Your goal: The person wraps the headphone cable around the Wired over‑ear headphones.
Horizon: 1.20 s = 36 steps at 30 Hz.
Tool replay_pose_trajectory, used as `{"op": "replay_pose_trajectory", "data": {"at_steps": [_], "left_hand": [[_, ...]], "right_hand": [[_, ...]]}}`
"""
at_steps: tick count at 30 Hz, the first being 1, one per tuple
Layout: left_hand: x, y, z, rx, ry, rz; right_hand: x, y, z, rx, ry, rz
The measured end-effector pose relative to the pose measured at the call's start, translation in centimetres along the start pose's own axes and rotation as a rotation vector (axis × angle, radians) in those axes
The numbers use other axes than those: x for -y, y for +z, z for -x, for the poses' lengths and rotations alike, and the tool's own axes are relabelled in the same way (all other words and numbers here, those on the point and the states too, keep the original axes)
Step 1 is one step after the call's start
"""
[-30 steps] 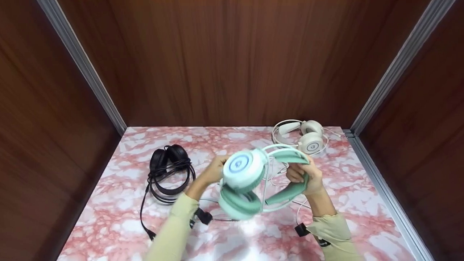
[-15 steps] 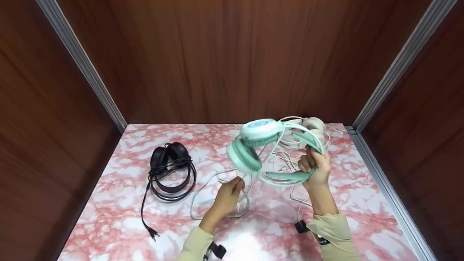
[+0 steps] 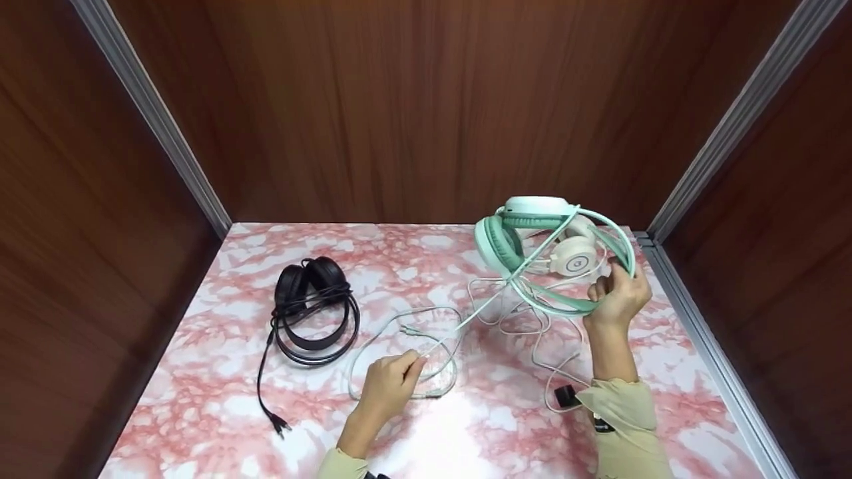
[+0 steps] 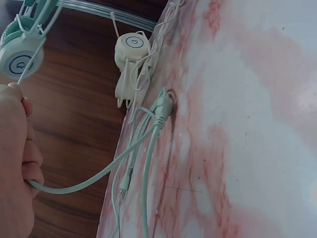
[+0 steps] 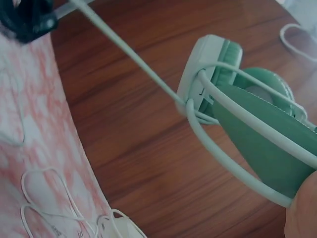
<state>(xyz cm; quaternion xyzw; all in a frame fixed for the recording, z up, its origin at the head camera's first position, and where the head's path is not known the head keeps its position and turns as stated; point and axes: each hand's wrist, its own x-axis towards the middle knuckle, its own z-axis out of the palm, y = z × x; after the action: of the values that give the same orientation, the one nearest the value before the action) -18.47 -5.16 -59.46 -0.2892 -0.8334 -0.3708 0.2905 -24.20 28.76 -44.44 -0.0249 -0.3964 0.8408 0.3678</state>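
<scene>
Mint-green headphones hang above the right part of the table, their headband gripped by my right hand. In the right wrist view the green padded headband runs up to the hand at the lower right edge. My left hand holds the headphones' pale cable, which runs taut between the two. Seen from the left wrist, the fingers curl round the cable and its slack leaves below the fist. The rest of that cable, with its plugs, lies loosely looped on the table.
Black headphones with their cable wound round them lie at the left. White headphones rest at the back right, partly hidden by the green pair; a white cable spreads in front. Wooden panels enclose the pink marbled table.
My left hand has let go of the ear cups, taken the cable and come down towards the front. My right hand has carried the green headphones right and back, and the cable is now stretched.
</scene>
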Motion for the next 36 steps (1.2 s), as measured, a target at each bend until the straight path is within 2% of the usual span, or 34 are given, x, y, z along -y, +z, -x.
{"op": "replay_pose_trajectory", "data": {"at_steps": [4, 6, 8, 10, 14, 16, 19, 23, 25, 28, 31, 34, 36], "left_hand": [[0.4, -0.2, 0.6, 0.093, -0.093, 0.171], [0.8, -0.2, 1.1, 0.135, -0.157, 0.273], [1.3, -0.3, 1.6, 0.147, -0.199, 0.353], [1.8, -0.5, 2.0, 0.110, -0.207, 0.380], [2.3, -1.6, 2.2, -0.036, -0.167, 0.377], [2.3, -2.6, 1.8, -0.115, -0.149, 0.365], [2.1, -4.5, 0.4, -0.202, -0.062, 0.290], [1.5, -7.2, -2.5, -0.294, 0.123, 0.153], [1.0, -8.3, -4.3, -0.324, 0.181, 0.122], [0.4, -10.0, -6.9, -0.353, 0.224, 0.095], [-0.2, -11.6, -9.1, -0.372, 0.258, 0.087], [-0.6, -12.8, -10.8, -0.381, 0.287, 0.068], [-0.8, -13.4, -11.8, -0.384, 0.284, 0.066]], "right_hand": [[0.5, 0.0, -0.4, -0.068, -0.064, 0.032], [1.2, 0.1, -1.3, -0.126, -0.095, 0.074], [2.1, 0.2, -2.5, -0.192, -0.130, 0.136], [3.0, 0.2, -4.0, -0.247, -0.173, 0.195], [4.8, 0.4, -6.5, -0.311, -0.320, 0.349], [5.6, 0.9, -6.8, -0.318, -0.391, 0.479], [5.6, 0.5, -7.7, -0.310, -0.449, 0.697], [4.2, -0.8, -8.9, -0.229, -0.484, 0.942], [3.6, -1.0, -8.7, -0.152, -0.502, 1.048], [2.7, -1.3, -8.4, -0.025, -0.505, 1.165], [2.1, -1.5, -8.0, 0.104, -0.494, 1.236], [2.0, -1.3, -7.5, 0.244, -0.449, 1.280], [2.1, -1.1, -7.2, 0.357, -0.422, 1.310]]}}
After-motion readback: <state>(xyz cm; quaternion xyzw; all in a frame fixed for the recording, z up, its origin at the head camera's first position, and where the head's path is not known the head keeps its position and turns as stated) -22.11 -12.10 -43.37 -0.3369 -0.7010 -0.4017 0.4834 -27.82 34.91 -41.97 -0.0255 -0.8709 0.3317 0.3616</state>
